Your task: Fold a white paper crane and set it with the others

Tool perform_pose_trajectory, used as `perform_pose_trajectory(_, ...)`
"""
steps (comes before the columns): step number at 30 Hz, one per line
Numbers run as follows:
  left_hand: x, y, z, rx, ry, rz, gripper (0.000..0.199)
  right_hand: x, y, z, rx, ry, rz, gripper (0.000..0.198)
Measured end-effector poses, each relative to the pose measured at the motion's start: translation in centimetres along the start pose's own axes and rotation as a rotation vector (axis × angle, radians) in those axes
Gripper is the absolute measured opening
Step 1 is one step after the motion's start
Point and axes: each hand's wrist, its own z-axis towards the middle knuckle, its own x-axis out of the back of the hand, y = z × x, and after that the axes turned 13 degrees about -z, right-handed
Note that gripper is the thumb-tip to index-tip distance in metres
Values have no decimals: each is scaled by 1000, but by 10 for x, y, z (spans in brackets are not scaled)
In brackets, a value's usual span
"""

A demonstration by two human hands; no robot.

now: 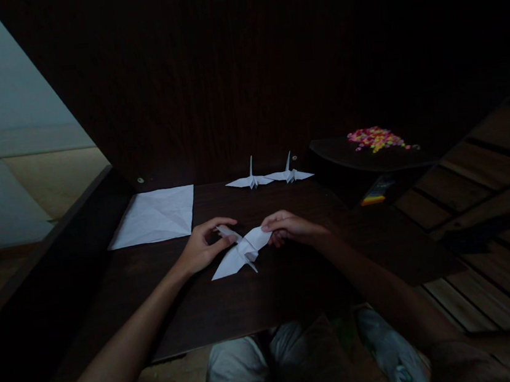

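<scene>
Between my hands is a white paper crane (246,251), its wings spread and its body turned slantwise above the dark desk (177,315). The fingers and thumb of my left hand (203,245) close around the narrow point at its upper left. At the upper right, my right hand (288,226) pinches the tip of one wing. The other wing points down to the left, free of both hands. Against the back panel stand two finished paper cranes (252,182) side by side, wings touching or overlapping, necks upright.
A creased white paper sheet (153,216) lies at the back left, near the raised side board (54,265). On the curved shelf (338,154) at right sits a heap of small colourful pieces (378,138). Under it shows a small multicoloured item (375,192). Wooden slats (488,165) run along the right.
</scene>
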Motion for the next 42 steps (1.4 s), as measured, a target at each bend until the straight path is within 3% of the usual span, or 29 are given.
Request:
perform_pose_trajectory(4,2,2,-1,-46,-13,-30,35,1,2,1,9,8,14,25)
perform_pose_trajectory(14,-5,-2,-1,-100,30,133,26,-1,0,0,3,22,12,24)
perform_pose_trajectory(20,-4,-1,0,-100,17,75,25,-1,-1,0,-6,22,8,23)
perform_pose_trajectory(30,1,1,0,-92,-163,17,24,2,1,0,20,23,57,21)
perform_pose_trajectory(42,-7,-3,0,-330,-84,137,13,3,6,3,14,-8,108,20)
